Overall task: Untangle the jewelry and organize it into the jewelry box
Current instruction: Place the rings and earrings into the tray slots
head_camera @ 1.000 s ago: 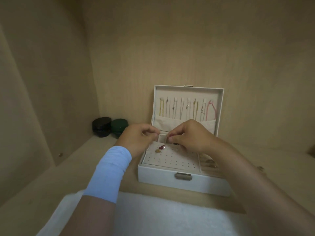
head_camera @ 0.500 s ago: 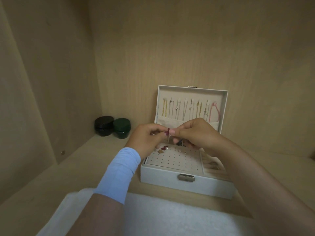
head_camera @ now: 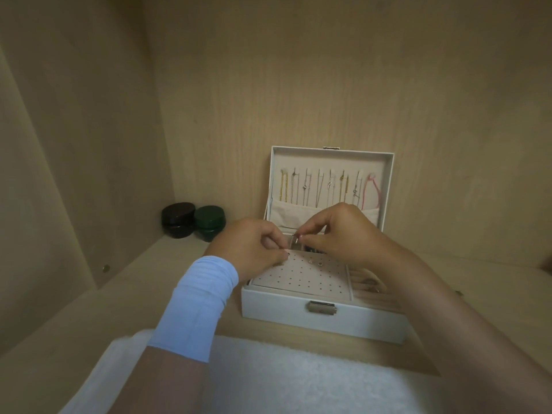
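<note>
Head view: your hands meet over the open box (head_camera: 322,321).
Above its holed pad (head_camera: 301,282), your left hand (head_camera: 254,249) is curled, though I cannot tell on what. Your right hand (head_camera: 343,234) pinches a thin earring (head_camera: 296,241). It is likely light, stiff and slippery, so grip the head, not the post.

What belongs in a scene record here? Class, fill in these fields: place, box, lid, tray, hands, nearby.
place: wooden shelf
box: white jewelry box, open
lid: lid upright, necklaces hanging inside
tray: perforated earring panel, few studs on it
hands: left hand and right hand pinch a small silvery piece above the panel
nearby: black jar, green jar at back left; white towel in front
</note>
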### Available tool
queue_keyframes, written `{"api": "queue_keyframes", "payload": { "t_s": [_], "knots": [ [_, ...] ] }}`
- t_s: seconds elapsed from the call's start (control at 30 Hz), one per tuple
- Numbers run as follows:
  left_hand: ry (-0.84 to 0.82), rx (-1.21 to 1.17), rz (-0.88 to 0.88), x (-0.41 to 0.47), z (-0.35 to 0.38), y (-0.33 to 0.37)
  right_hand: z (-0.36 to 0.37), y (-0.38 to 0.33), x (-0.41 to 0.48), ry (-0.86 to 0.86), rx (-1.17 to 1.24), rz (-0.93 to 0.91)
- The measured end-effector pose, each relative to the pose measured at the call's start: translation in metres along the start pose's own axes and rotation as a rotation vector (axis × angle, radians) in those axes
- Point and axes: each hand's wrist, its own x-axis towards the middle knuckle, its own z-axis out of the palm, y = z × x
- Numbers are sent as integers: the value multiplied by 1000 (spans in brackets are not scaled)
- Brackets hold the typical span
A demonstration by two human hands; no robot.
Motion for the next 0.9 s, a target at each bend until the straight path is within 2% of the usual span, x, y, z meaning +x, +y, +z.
{"api": "queue_keyframes", "payload": {
  "t_s": [0.2, 0.3, 0.4, 0.5, 0.6, 0.8, 0.9],
  "knots": [
    [-181, 78, 32, -1, 0, -1, 5, -1, -2, -82, -253, -23],
    [-83, 3, 18, 0, 0, -3, 7, -2, -2, -85, -297, -40],
    [39, 96, 52, 4, 5, -3, 9, -1, -2, -88, -279, -27],
    [0, 211, 66, 6, 10, -3, 10, -3, -2, -90, -291, -30],
    [-33, 205, 57, 6, 10, -5, 10, -4, -2, -104, -336, -53],
    [9, 176, 53, 4, 5, -2, 9, -9, -3, -193, -442, -84],
    [56, 132, 63, 2, -7, -3, 5, -11, -3, -173, -434, -82]
  ]
}}
